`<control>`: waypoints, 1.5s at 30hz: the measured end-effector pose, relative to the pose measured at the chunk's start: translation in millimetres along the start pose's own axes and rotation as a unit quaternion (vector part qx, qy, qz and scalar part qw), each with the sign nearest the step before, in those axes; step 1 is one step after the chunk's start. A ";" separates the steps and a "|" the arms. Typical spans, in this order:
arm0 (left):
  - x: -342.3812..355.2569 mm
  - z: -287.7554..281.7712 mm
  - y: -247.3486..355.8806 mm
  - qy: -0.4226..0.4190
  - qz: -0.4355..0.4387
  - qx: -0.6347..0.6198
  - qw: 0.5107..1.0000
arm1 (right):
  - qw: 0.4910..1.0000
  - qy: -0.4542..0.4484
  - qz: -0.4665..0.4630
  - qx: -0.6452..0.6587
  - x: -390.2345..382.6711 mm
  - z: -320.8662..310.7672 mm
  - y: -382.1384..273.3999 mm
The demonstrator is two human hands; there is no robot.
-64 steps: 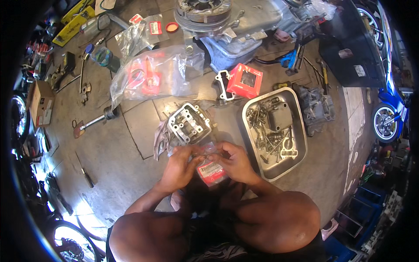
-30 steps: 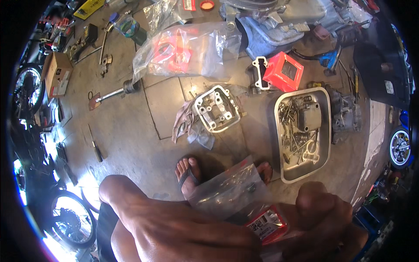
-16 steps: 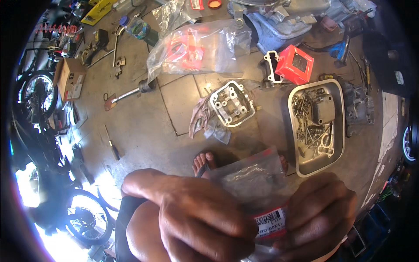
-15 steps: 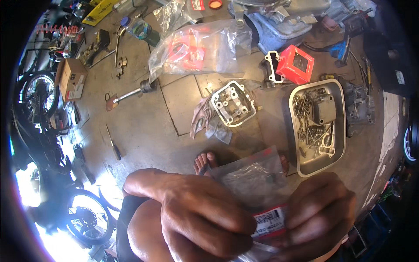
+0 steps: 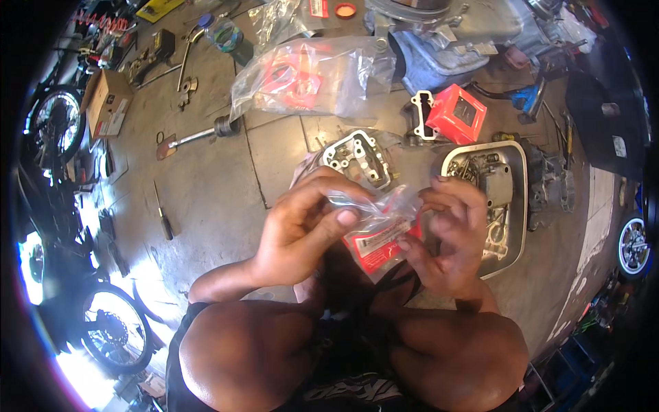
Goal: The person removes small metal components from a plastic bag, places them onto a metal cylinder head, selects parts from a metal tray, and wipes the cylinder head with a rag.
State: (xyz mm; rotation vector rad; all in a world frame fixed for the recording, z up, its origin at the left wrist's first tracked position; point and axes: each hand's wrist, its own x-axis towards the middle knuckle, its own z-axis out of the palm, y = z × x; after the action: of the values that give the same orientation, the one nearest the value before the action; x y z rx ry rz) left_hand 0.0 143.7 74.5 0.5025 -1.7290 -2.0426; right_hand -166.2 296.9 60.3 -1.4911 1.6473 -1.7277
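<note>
Between my hands, above the floor in front of my knees, is a small clear plastic bag (image 5: 381, 255) with a red and white label. My left hand (image 5: 296, 230) pinches its crumpled upper part between thumb and fingers. On the other side, my right hand (image 5: 453, 237) has curled fingers and thumb on the bag's edge. What the bag contains, if anything, I cannot make out. Just beyond my left hand lies a metal engine cylinder head (image 5: 360, 161), partly hidden by it. A metal tray (image 5: 520, 206) of engine parts stands behind my right hand.
A red box (image 5: 458, 113) sits beside a gasket-topped part at the far right. Farther back lies a large clear bag (image 5: 322, 75) with red pieces. To the left are a screwdriver (image 5: 163, 214), a piston-like part on a rod (image 5: 206, 132), a cardboard box (image 5: 108, 103) and motorcycle wheels (image 5: 118, 328).
Both hands have moved away from me, up and forward, carrying the plastic bag. It was spread with its label low between them; now its upper part is bunched in my left fingers.
</note>
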 end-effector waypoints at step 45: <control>-82.0 12.0 -156.9 0.098 -0.269 0.020 0.958 | 0.901 -0.038 0.428 0.058 -117.0 53.5 73.4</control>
State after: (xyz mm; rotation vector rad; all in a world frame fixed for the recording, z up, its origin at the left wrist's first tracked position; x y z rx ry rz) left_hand 50.7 219.5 -77.8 1.2606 -1.6382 -2.2066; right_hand -105.2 341.7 -67.0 -0.5857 1.7318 -1.2062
